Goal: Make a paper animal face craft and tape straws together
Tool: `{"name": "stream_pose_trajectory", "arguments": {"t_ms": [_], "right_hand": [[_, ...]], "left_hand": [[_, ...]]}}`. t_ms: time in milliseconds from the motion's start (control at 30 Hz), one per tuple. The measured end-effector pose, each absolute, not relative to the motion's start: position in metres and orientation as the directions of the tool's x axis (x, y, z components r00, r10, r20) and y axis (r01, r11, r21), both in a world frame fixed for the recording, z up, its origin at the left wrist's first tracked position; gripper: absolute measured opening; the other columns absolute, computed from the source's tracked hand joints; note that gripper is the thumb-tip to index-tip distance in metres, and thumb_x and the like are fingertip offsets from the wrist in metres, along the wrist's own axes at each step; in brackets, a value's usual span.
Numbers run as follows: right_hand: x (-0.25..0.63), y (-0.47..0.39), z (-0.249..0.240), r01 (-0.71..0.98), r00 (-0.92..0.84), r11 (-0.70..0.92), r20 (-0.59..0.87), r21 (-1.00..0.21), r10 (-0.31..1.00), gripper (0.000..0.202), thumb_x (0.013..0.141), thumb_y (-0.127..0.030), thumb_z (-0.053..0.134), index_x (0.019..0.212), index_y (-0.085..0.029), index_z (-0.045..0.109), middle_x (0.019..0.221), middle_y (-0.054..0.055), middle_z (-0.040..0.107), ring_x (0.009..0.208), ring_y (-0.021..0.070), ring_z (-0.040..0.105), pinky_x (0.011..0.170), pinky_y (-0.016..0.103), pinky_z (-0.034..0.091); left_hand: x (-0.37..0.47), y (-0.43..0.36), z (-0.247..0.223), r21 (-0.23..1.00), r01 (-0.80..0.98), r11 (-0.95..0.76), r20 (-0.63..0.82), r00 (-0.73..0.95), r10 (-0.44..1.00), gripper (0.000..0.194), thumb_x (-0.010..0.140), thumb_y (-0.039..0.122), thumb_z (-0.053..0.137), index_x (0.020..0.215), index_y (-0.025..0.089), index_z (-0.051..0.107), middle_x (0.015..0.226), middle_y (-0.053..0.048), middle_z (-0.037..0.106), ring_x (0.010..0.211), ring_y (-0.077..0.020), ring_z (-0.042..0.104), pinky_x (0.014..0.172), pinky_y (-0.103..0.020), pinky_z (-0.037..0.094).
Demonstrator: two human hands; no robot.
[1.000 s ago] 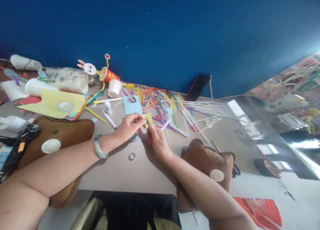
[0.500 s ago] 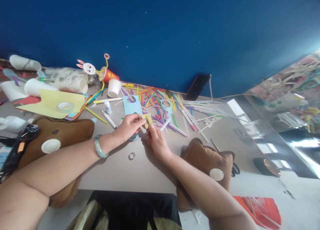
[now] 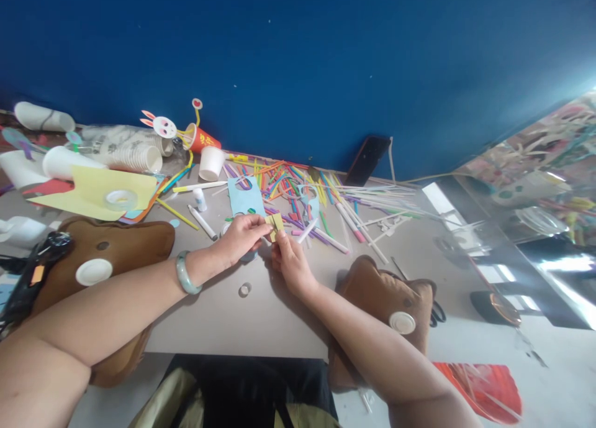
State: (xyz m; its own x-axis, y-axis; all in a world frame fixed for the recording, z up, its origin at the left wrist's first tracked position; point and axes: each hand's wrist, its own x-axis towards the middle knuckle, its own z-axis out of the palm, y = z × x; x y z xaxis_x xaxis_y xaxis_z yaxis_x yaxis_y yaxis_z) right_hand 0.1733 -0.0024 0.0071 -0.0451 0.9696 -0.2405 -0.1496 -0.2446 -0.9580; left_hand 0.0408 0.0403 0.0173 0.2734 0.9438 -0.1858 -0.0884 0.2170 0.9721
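Between my two hands is a small olive-yellow piece of paper (image 3: 278,220) with a dark line or slit across it. My left hand (image 3: 243,235), with a jade-coloured bangle at the wrist, pinches its left side between thumb and fingers. The lower right part is gripped by my right hand (image 3: 294,263), thumb on top. Just beyond the left hand lies a light blue sheet (image 3: 246,199) with a cut-out hole. A small round cap-like piece (image 3: 244,289) sits on the table below the hands. Blue pieces under my left fingers are partly hidden.
Many coloured straws and sticks (image 3: 291,186) spread along the wall. A white marker (image 3: 203,223), a small white bottle (image 3: 200,199), a paper cup (image 3: 212,163) and a yellow sheet (image 3: 88,195) with tape stand left. Brown cushions (image 3: 367,297) flank my arms; a phone (image 3: 367,161) leans behind.
The small paper has turned slightly between my fingers. Both hands keep their pinch in nearly the same place, and the view has shifted a little.
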Motion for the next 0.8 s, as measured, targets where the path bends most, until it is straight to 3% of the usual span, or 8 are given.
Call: {"name": "stream_pose_trajectory", "arguments": {"t_ms": [200, 800], "right_hand": [[0.173, -0.002, 0.011, -0.147, -0.056, -0.269, -0.264, -0.952, 0.963, 0.056, 0.078, -0.075, 0.053, 0.078, -0.019, 0.052, 0.051, -0.009, 0.033, 0.041, 0.0046, 0.022, 0.036, 0.018, 0.017], [0.173, -0.004, 0.01, -0.214, -0.07, -0.33, -0.323, -0.919, 0.944, 0.051, 0.079, -0.071, 0.057, 0.08, -0.02, 0.05, 0.049, -0.011, 0.033, 0.036, 0.0036, 0.022, 0.032, 0.017, 0.017]], "left_hand": [[0.043, 0.036, 0.027, 0.967, -0.047, 0.249, -0.228, 0.27, 0.936, 0.019, 0.074, 0.027, 0.061, 0.061, 0.016, 0.054, 0.054, 0.005, 0.052, 0.04, -0.0043, 0.041, 0.039, -0.019, 0.027], [0.043, 0.033, 0.035, 0.955, 0.003, 0.297, -0.284, 0.296, 0.912, 0.025, 0.076, 0.031, 0.06, 0.057, 0.018, 0.051, 0.04, 0.007, 0.04, 0.035, -0.0061, 0.035, 0.037, -0.019, 0.024]]}}
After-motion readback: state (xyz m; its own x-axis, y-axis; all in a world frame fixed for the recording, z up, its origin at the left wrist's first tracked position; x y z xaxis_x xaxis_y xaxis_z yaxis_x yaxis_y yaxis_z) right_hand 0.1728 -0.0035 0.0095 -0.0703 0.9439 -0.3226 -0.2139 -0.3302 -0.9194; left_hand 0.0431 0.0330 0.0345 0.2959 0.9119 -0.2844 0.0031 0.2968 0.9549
